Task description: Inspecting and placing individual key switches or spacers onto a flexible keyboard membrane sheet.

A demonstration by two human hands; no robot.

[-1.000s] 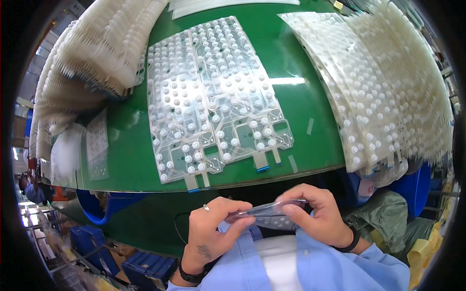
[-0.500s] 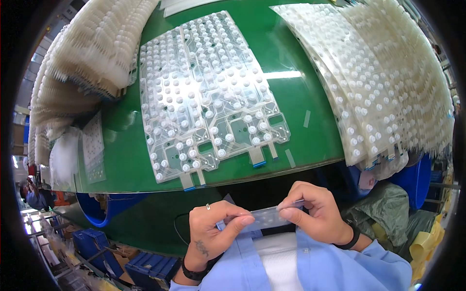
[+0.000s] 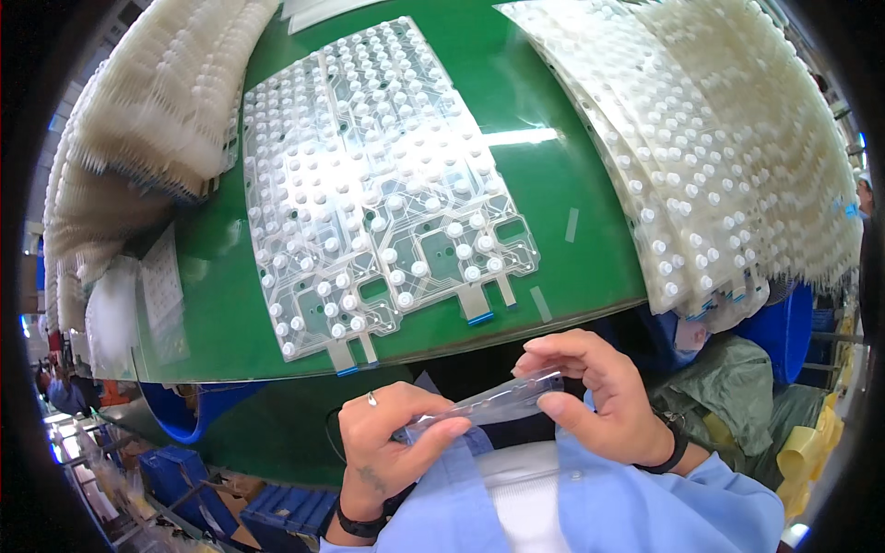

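A small strip of clear plastic film (image 3: pixel 489 402), with a few dots along it, is in front of my chest below the table edge. My left hand (image 3: pixel 392 438), wearing a ring, pinches its left end between thumb and fingers. At the film's right end, my right hand (image 3: pixel 604 396) has its thumb and fingers apart around it; whether a fingertip touches the film is hard to make out. Past my hands, two clear keyboard circuit sheets (image 3: pixel 378 221) with white domes lie side by side on the green table (image 3: pixel 525 184), their short tails toward me.
A tall fanned stack of similar sheets (image 3: pixel 701 157) stands on the right, another stack (image 3: pixel 157 101) on the left. Small tape pieces (image 3: pixel 572 225) lie on the table. Blue bins (image 3: pixel 180 415) and a green plastic bag (image 3: pixel 724 392) are below the table edge.
My right thumb and fingers have spread apart from their pinch on the film. The film now tilts upward to the right. The view has shifted slightly, moving the table's contents leftward.
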